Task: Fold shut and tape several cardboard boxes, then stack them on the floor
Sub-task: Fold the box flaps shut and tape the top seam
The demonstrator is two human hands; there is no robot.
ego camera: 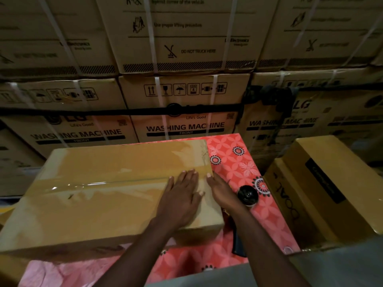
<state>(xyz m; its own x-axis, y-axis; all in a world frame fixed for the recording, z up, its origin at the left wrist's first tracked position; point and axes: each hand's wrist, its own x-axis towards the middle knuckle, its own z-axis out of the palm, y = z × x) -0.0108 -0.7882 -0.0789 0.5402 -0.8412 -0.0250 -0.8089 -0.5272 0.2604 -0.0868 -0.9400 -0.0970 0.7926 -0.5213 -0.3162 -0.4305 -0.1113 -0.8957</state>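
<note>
Currently you're at the end of the taping step. The large brown cardboard box lies on the red flower-patterned tabletop, flaps shut. A shiny clear tape strip runs along its top seam and ends between your grips.

Left grip: flat and spread, palm down on the box top and holding nothing. It looks like it is smoothing the tape end.
Right grip: against the box's right end, one fingertip on the top edge where the tape ends. It has hold of nothing I can see. The other fingers are hidden behind the edge.

A small round black object sits just right of the right grip; I can't tell what it is. A dark handle lies under that forearm, possibly the tape tool.

Next move, as I read it:
- Rub the tape end down over the right edge so it sticks.
- Then take the box from both ends. It is wide, so spread the grips well apart.
- Lower it to the floor. The plain brown cartons, right of the right grip and lower than the tabletop, are probably the stack.

Watch the black object when the box swings right.
</note>
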